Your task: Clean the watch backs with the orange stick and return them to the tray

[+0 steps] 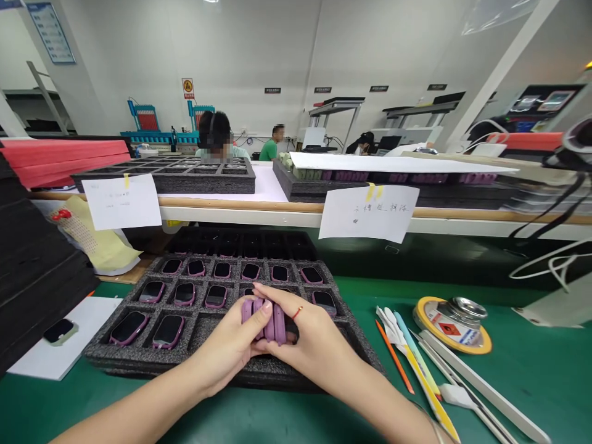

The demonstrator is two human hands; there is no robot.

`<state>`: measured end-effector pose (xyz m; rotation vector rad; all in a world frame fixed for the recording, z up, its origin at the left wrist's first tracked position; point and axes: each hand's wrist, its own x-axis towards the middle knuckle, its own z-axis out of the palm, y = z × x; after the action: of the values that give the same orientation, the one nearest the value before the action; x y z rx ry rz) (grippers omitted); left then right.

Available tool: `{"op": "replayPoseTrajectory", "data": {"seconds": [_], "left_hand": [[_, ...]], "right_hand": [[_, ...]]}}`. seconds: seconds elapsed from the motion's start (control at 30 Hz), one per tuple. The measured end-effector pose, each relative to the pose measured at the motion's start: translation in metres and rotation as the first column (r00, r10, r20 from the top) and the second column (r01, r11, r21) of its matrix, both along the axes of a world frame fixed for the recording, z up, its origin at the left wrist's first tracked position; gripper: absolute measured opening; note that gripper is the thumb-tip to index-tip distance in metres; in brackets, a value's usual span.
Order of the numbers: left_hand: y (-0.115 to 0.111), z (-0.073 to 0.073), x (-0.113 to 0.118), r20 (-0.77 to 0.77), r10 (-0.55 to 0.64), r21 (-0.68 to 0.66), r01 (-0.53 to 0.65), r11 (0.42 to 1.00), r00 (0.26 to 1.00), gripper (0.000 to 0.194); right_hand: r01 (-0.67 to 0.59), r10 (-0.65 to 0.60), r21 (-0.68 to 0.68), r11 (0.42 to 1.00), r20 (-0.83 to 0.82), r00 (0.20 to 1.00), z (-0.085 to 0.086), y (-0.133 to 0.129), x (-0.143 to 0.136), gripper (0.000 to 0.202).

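Note:
Pressed together in a stack between my two hands are several purple watch cases (pixel 278 324). My left hand (pixel 235 336) is closed round the stack's left side, its thumb laid across the front. From the right, my right hand (pixel 309 327) wraps the same stack, a thin red ring on one finger. Both hands are over the front part of a black foam tray (pixel 208 330). In the tray's pockets lie purple watches with dark screens, such as one watch (pixel 169 331) at the front left. My hands hide some pockets.
On the right lie an orange stick (pixel 394 348), brushes, tweezers and a yellow-rimmed round can (pixel 453 324). A green-cased watch (pixel 60 332) rests on white paper at left. Behind, a shelf (pixel 287 217) carries foam trays and paper notes. People sit beyond it.

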<state>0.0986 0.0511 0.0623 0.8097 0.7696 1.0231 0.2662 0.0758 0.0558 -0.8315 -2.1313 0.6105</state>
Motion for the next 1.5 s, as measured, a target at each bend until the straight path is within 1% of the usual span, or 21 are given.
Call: {"op": "replayPoseTrajectory", "data": {"seconds": [0.03,0.13,0.17,0.23,0.33,0.47,0.53,0.57,0.67,0.77,0.83,0.93,1.03,1.13,1.27,1.43,1.5], "left_hand": [[0.000,-0.001,-0.001,0.011,-0.022,-0.003,0.022,1.000,1.000,0.043],[0.001,-0.002,-0.003,0.078,-0.155,-0.002,0.155,0.988,0.985,0.049],[0.001,-0.002,-0.003,0.094,-0.179,0.011,0.179,0.984,0.979,0.049],[-0.001,-0.002,-0.002,0.099,-0.159,0.032,0.156,0.987,0.982,0.048],[-0.004,-0.001,0.000,0.067,-0.088,0.038,0.086,0.996,0.994,0.049],[-0.006,-0.002,0.001,0.002,-0.066,0.040,0.066,0.997,0.998,0.057],[-0.006,-0.003,-0.001,-0.034,-0.071,0.060,0.073,0.995,0.997,0.057],[-0.005,-0.004,-0.001,-0.049,-0.089,0.085,0.093,0.992,0.995,0.057],[-0.004,-0.004,-0.004,-0.096,-0.194,0.176,0.208,0.962,0.976,0.054],[-0.003,-0.002,-0.005,-0.176,-0.238,0.185,0.269,0.945,0.955,0.058],[-0.002,0.000,-0.005,-0.220,-0.234,0.153,0.271,0.950,0.947,0.058],[0.000,0.002,-0.005,-0.242,-0.243,0.123,0.278,0.953,0.939,0.052],[0.001,0.002,-0.005,-0.268,-0.256,0.124,0.296,0.947,0.929,0.046],[0.000,0.002,-0.005,-0.304,-0.246,0.129,0.295,0.947,0.920,0.047],[-0.002,0.002,-0.007,-0.350,-0.223,0.120,0.280,0.952,0.910,0.049],[-0.002,0.004,-0.006,-0.395,-0.217,0.132,0.290,0.948,0.892,0.053],[-0.003,0.004,-0.003,-0.388,-0.160,0.159,0.237,0.958,0.908,0.051]], "right_hand": [[-0.006,0.006,-0.012,1.000,-0.027,1.000,-0.002,0.001,-0.002,0.079],[-0.022,0.015,-0.082,0.996,-0.093,0.996,-0.007,0.001,-0.006,0.091],[-0.032,0.020,-0.098,0.995,-0.114,0.993,-0.008,0.000,-0.005,0.094],[-0.057,0.041,-0.089,0.994,-0.168,0.985,-0.009,-0.002,-0.003,0.097],[-0.097,0.089,-0.022,0.995,-0.244,0.966,-0.011,-0.006,0.001,0.100],[-0.093,0.123,0.115,0.989,-0.283,0.951,-0.012,-0.010,0.002,0.096],[-0.102,0.141,0.143,0.984,-0.298,0.944,-0.011,-0.010,0.001,0.095],[-0.105,0.147,0.146,0.984,-0.309,0.940,-0.011,-0.010,0.002,0.095],[-0.117,0.151,0.117,0.986,-0.347,0.925,-0.014,-0.010,0.003,0.094],[-0.148,0.164,0.073,0.986,-0.362,0.917,-0.016,-0.009,0.004,0.093],[-0.152,0.165,0.063,0.986,-0.355,0.920,-0.017,-0.008,0.005,0.096],[-0.138,0.144,0.043,0.990,-0.350,0.926,-0.016,-0.009,0.005,0.098],[-0.141,0.137,0.015,0.990,-0.351,0.926,-0.015,-0.010,0.004,0.097],[-0.151,0.144,0.007,0.989,-0.346,0.927,-0.016,-0.010,0.004,0.099],[-0.151,0.150,0.024,0.988,-0.345,0.926,-0.016,-0.010,0.005,0.096],[-0.173,0.183,0.061,0.983,-0.340,0.922,-0.015,-0.010,0.004,0.094],[-0.168,0.197,0.118,0.979,-0.310,0.930,-0.014,-0.009,0.002,0.092]]}}
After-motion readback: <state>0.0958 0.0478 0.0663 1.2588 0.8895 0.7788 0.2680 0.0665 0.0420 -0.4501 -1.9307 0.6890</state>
